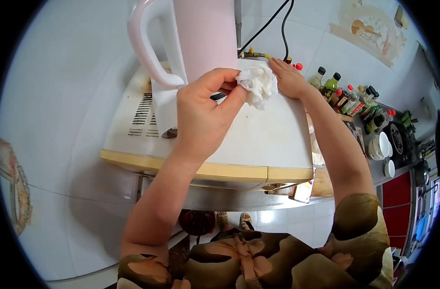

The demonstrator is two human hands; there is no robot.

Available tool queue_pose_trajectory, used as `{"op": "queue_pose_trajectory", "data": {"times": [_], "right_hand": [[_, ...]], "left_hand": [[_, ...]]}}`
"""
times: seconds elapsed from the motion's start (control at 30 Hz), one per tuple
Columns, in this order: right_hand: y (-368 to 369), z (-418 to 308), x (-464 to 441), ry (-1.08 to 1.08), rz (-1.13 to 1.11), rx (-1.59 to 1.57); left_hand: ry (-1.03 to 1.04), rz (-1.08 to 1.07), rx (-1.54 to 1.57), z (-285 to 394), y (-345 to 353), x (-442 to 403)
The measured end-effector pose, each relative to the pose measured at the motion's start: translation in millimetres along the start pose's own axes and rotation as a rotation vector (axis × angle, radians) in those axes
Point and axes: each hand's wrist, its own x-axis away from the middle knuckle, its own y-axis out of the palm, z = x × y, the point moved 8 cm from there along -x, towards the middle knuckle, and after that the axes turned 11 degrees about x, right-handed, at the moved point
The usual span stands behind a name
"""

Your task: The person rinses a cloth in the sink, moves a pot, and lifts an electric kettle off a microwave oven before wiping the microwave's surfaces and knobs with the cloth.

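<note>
Tissue (257, 85) in the left hand's (229, 86) pinching grip, above the white surface (263, 130).

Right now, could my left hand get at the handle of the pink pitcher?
Probably yes. The handle looks close by your left hand, and nothing visible blocks the way. That hand is pinching a crumpled white tissue, though, so it may have to let go first.

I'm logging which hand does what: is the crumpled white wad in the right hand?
No, the left hand pinches the wad, while the right hand rests on the white top.
</note>
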Motion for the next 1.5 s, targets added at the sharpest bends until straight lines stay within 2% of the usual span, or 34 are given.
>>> {"op": "queue_pose_trajectory", "data": {"times": [0.07, 0.17, 0.27, 0.33, 0.4, 0.47, 0.53, 0.6, 0.63, 0.77, 0.83, 0.93, 1.07, 1.13, 1.2, 1.23, 1.3, 1.37, 1.5], "right_hand": [[2, 15, 16, 0.036, 0.023, 0.008], [-19, -29, 54, 0.018, 0.015, 0.048], [-20, -82, 45, -0.22, -0.059, -0.072], [-13, -64, 18, -0.185, -0.082, -0.071], [-8, -30, 4, -0.063, 0.001, -0.038], [-17, -20, 26, 0.01, 0.0, -0.041], [-22, -42, 59, -0.082, -0.006, 0.006], [-37, -76, 75, -0.112, -0.116, -0.004], [-29, -83, 68, -0.192, -0.119, -0.017], [-12, -63, 24, -0.217, -0.141, -0.08], [-16, -23, 21, -0.002, -0.021, -0.018], [-23, -28, 64, -0.037, -0.007, 0.004], [-31, -97, 70, -0.255, -0.097, -0.041], [-7, -75, 24, -0.249, -0.048, -0.11], [-1, -30, -8, -0.049, -0.113, -0.025], [4, -7, -7, 0.033, -0.002, 0.078], [3, 11, 12, 0.025, 0.022, 0.013], [-16, -13, 43, -0.004, 0.011, 0.011], [-25, -83, 58, -0.201, -0.004, -0.046]], "left_hand": [[-0.031, 0.015, -0.019, -4, -8, 1], [-0.005, 0.04, 0.007, -5, -22, 2], [-0.079, 0.056, -0.002, -10, -16, -3], [-0.078, 0.036, 0.03, -13, -5, -5], [-0.073, 0.031, 0.058, -18, 3, -8], [-0.067, 0.059, 0.154, -22, 0, -7], [-0.086, 0.079, 0.115, -22, -7, -5], [-0.111, 0.063, 0.085, -23, -4, -5], [-0.121, 0.053, 0.078, -24, -1, -6], [-0.131, -0.012, 0.105, -22, 18, -7], [-0.117, -0.006, 0.091, -18, 15, -4], [-0.119, 0.042, 0.091, -15, -2, 4], [-0.117, 0.069, 0.143, -14, -7, 5], [-0.109, 0.048, 0.121, -8, 2, 5], [-0.1, 0.043, 0.081, -4, 1, 4], [-0.099, 0.042, 0.116, -5, -1, 5], [-0.096, 0.06, 0.154, -2, -9, 9], [-0.013, 0.067, -0.142, 12, -22, 14], [-0.065, 0.079, -0.061, 5, -27, 13]]}}
